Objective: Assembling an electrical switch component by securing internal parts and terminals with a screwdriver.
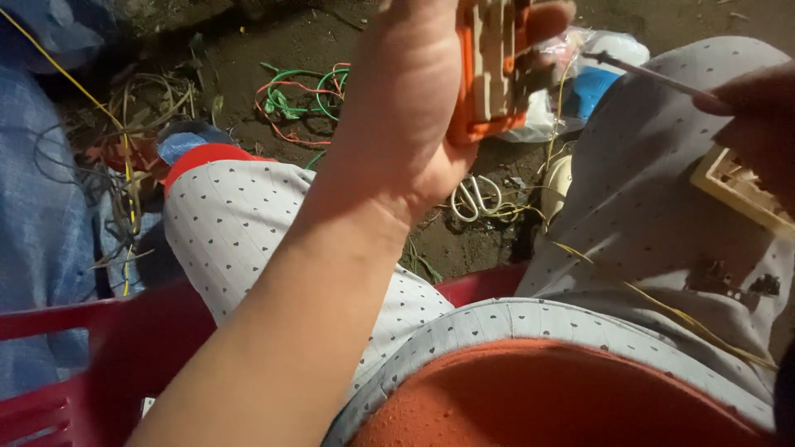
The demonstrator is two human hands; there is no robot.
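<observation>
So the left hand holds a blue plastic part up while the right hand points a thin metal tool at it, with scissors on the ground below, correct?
Not quite: the plastic part in the left hand is orange, not blue, as the head view shows. The rest stands: the right hand points a thin metal tool at it, and scissors lie on the ground below.

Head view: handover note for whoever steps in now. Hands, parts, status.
Left hand: raised, gripping an orange and beige plastic block.
Right hand: holds a thin metal tool, tip pointed at the block, near it; contact unclear.
Beige grid part lies on the right thigh by the right hand.
Scissors and coloured wires lie on the ground.
Done: block and tool in hand. Left: cannot tell how far the work on the block has got.
</observation>
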